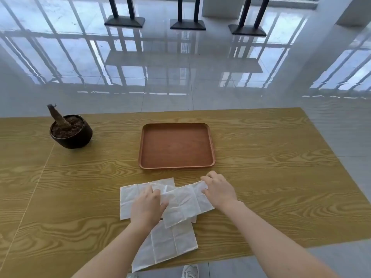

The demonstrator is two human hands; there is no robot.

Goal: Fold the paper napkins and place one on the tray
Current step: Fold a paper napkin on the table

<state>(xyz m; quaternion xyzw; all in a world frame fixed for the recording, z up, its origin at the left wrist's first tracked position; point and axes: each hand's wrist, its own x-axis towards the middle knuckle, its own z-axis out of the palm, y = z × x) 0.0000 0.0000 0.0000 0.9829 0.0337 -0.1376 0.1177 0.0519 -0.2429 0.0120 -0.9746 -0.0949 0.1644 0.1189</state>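
Folding is under way on the top napkin [185,203], a long white strip lying askew over the others near the table's [281,157] front edge. Left hand [147,209] lies on the strip's left end, fingers curled down on the paper; whether it pinches the edge or only presses cannot be told. Right hand [218,190] holds the strip's far right corner, fingertips closed on the paper and lifting it slightly off the wood. Strip looks already halved once, judging by its narrow shape and visible crease lines; a further fold seems to be in hand. Two more napkins lie partly under it: one flat to the left [128,199], one toward the near edge [168,243], overhanging the table a little. Both look spread open with factory creases only, so I judge them not yet folded. Tray [210,137] sits just beyond the napkins, apart from them, with nothing on it. Potted stump [70,130] stands well to the left, out of the way. Estimate: early stage; one napkin partly folded, two untouched, placement on tray not yet done.
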